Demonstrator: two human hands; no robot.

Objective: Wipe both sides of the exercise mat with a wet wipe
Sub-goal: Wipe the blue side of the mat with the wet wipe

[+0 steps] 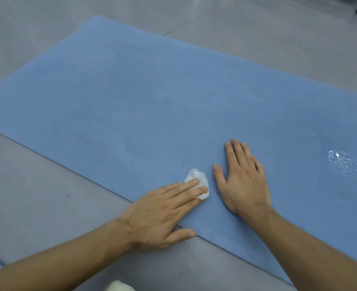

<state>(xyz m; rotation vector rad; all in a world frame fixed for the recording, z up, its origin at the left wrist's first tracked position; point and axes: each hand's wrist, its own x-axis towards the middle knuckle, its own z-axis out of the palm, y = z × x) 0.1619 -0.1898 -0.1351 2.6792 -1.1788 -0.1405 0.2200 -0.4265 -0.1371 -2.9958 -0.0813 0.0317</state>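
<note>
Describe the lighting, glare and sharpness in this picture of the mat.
Head view: soft even light, faint shadows beside the left hand and right hand; a white glint on the mat at right; sheen on the floor top right; everything slightly blurred.

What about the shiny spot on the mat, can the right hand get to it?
Probably yes. The right hand lies flat on the mat, with only bare mat between it and the shiny spot to its right. The wipe is under the left hand, though.
</note>
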